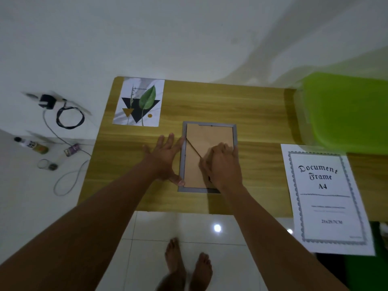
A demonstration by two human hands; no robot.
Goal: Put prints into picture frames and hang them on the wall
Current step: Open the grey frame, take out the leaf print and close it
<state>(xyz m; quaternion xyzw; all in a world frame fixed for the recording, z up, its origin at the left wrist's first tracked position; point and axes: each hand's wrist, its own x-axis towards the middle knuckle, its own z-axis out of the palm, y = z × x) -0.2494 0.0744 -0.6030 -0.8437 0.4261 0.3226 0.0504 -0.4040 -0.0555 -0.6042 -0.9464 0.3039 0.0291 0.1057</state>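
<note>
A face-down picture frame (206, 136) is braced by the flat left hand (165, 158) and touched by the curled right hand (223, 164), grip unclear. It is judged light and fragile, best held by its rims.

A single head-worn camera looks steeply down from close above the worktop (231, 106), facing the wall (168, 38). Its edges seem stretched and slightly blurred.

The frame (201, 141) lies back-up on the middle of the bench (252, 114). The print (138, 102) lies on the far left corner. A sheet (327, 198) lies at the right, overhanging the near edge, a tub (346, 110) behind it. The left hand (163, 158) touches the frame's left edge; the right hand (224, 164) rests on its backing.
</note>
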